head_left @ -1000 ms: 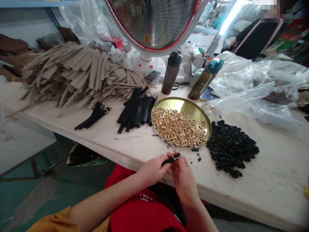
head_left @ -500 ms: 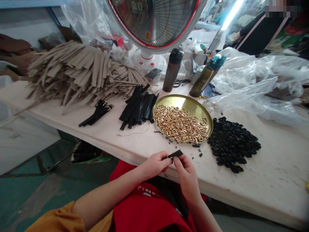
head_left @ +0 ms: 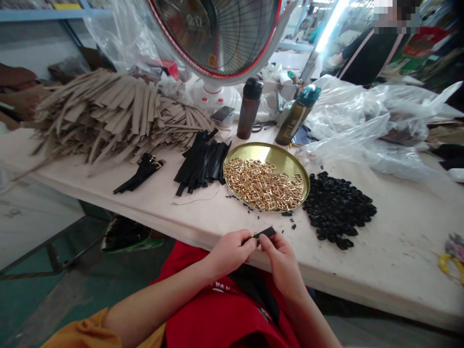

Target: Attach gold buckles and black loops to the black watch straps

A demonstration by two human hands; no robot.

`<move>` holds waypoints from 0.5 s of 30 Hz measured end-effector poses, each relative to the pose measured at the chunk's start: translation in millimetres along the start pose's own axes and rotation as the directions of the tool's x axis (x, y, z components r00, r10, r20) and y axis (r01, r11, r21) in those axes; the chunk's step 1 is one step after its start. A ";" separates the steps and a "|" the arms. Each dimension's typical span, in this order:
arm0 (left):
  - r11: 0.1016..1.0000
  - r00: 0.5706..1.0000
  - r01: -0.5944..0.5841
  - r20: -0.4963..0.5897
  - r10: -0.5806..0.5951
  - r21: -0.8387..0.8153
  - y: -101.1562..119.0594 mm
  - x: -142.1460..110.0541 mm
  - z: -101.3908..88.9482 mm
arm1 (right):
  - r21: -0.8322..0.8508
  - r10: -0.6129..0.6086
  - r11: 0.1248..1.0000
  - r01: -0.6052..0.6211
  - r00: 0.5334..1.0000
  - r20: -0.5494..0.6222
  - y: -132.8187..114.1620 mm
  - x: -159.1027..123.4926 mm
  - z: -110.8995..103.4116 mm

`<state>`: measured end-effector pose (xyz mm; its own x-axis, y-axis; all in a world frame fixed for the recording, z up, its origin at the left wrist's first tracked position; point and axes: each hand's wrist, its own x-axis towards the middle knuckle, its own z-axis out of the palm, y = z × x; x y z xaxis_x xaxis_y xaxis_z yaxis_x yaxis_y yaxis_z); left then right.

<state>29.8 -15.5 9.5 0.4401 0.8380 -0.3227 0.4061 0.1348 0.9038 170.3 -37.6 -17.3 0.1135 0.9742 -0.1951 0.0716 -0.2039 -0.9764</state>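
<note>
A short black strap with a bit of gold metal on it, likely a buckle, is held between both hands at the table's front edge. My left hand pinches it near the metal end. The fingers and thumb of my right hand grip its other end. Just beyond lies a round gold tray with a heap of gold buckles. Black strap loops are piled to its right. On the left is a stack of black straps, and farther left, several straps with buckles attached.
A large pile of beige strips covers the back left. Behind the tray stand a fan, a dark bottle and a green-topped bottle. Clear plastic bags lie at right, yellow-handled scissors at the right edge. Another person is behind.
The view has turned slightly to the right, so the table's contents sit farther left. Both hands keep hold of the strap, with only slight finger movement.
</note>
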 end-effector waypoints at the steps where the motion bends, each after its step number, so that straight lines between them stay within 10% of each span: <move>1: 1.000 1.000 -0.005 -0.009 0.005 0.005 0.3 0.5 1.2 | -0.137 -0.121 0.984 0.111 0.990 -0.067 -1.1 -1.0 0.9; 5: 0.999 0.997 -0.030 -0.065 0.031 0.013 -0.6 6.2 6.2 | -0.430 -0.420 0.843 0.325 0.896 -0.145 -1.6 3.5 3.5; 11: 1.000 1.000 0.019 -0.009 -0.019 -0.023 -12.8 18.8 2.5 | -0.148 -0.004 0.989 0.019 0.995 0.097 0.1 20.9 -4.9; 15: 1.000 1.000 0.013 0.028 -0.013 0.015 -15.8 23.7 2.0 | -0.352 -0.127 0.924 0.148 0.988 0.082 2.9 20.8 -7.9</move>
<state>35.4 1.2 -13.1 0.4571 0.8209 -0.3422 0.4237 0.1373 0.8954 180.7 -18.7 -23.5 0.0216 0.9968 -0.0765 0.4314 -0.0783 -0.8988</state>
